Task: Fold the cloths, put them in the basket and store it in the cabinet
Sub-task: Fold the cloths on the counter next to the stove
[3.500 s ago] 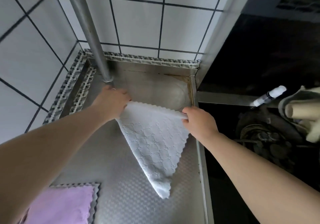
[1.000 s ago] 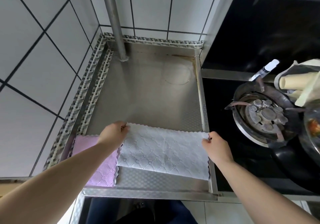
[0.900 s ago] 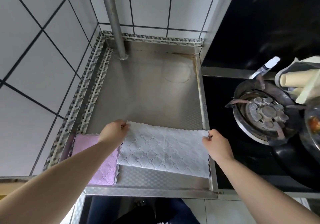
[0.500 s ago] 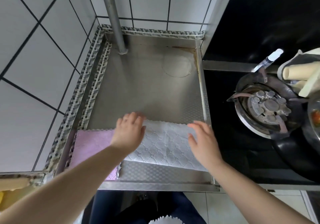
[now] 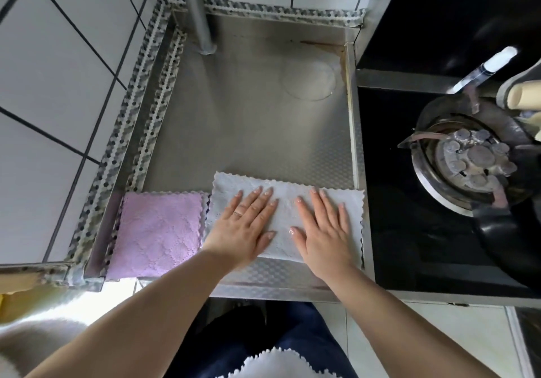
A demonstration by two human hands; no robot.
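One head-worn camera looked steeply down, close over the desk (image 5: 248,120). It faced the tiled wall (image 5: 52,79). Both forearms entered from below.

Two bare forearms, no sleeves in view. Left hand (image 5: 241,225): thin band ring on one finger (pale metal with a pinkish tint). Right hand (image 5: 323,228): no ring visible. Glossy, pale-polished nails on both. Dark navy trousers (image 5: 263,333) at bottom centre.
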